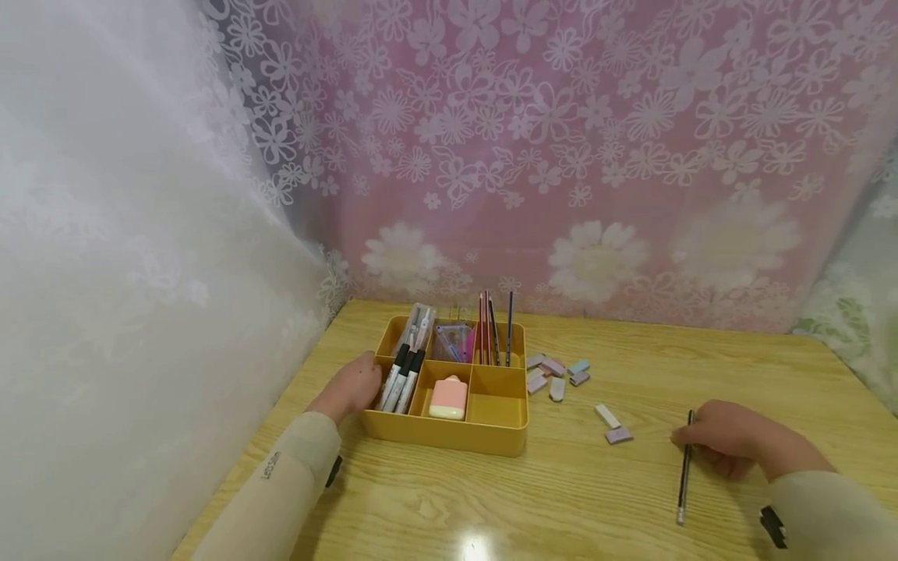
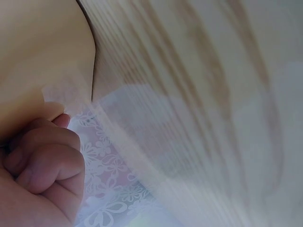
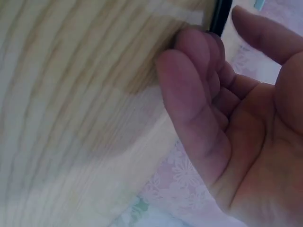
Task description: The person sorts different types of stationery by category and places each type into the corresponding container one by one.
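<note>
Pickup: I judge this is the step in hand; R hand (image 1: 730, 440) is at the dark pencil (image 1: 684, 487) over the table (image 1: 596, 502), well apart from the tray (image 1: 449, 435).
R grip: fingers curled, tips touching the dark pencil in R wrist cam; thumb stands opposite, so I read a light pinch, but can't tell how firm.
Pencil vs. grip: far end sits at the fingertips; most of the shaft runs out twd the wearer, pale end nearest. Off the table or on it: can't tell.
L grip: L hand (image 1: 356, 383) is at the tray's L wall, fingers curled; I take it as holding that wall to steady it.
Tray load: markers (image 1: 403, 382) front L; a few upright pencils (image 1: 484, 327) in the back R bay (image 1: 517, 345).
Loose blocks: small eraser-like blocks (image 1: 619, 435) lie btwn tray & R hand.
Next move: IMO I need a firmer hold near that far end, then a clean lift; if it's bound for the back R bay, tip it upright.
Risk: long free end may swing & knock the eraser-like blocks.
</note>
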Motion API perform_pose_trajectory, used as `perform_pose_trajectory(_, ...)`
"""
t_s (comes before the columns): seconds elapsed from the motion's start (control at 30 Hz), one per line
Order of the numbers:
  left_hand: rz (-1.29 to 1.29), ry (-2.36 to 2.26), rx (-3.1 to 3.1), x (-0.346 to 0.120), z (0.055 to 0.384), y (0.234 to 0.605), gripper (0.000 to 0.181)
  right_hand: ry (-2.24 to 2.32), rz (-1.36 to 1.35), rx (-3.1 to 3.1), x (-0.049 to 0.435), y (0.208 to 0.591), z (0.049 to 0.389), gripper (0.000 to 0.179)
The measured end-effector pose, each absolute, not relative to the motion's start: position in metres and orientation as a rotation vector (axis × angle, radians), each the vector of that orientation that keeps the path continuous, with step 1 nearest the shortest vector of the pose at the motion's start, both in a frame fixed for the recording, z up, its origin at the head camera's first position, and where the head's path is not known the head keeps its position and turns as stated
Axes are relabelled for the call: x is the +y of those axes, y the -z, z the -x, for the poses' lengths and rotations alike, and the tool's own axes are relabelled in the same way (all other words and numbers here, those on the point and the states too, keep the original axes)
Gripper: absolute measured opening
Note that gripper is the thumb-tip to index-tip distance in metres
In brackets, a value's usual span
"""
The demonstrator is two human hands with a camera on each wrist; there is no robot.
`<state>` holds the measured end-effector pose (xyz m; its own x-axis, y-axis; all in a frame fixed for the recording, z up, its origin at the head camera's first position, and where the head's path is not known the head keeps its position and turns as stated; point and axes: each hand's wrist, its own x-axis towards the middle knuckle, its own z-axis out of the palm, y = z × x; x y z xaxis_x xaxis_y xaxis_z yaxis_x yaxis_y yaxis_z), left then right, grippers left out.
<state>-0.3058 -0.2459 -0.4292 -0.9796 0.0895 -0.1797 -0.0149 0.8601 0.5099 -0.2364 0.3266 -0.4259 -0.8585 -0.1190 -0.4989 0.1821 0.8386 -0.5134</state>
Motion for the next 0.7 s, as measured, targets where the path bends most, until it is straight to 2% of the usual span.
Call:
perform_pose_trajectory(0.4, -0.07, -0.755, 2.837, -0.249, 0.306, 0.429, 0.058, 0.744, -0.042, 2.546, 0.326, 0.43, 0.242, 0.028)
perform_pose_trajectory(0.7, -0.108, -0.74, 2.85, -0.247, 0.306, 0.429, 0.058, 0.895, -0.014, 2.521, 0.341, 0.433, 0.237, 0.027)
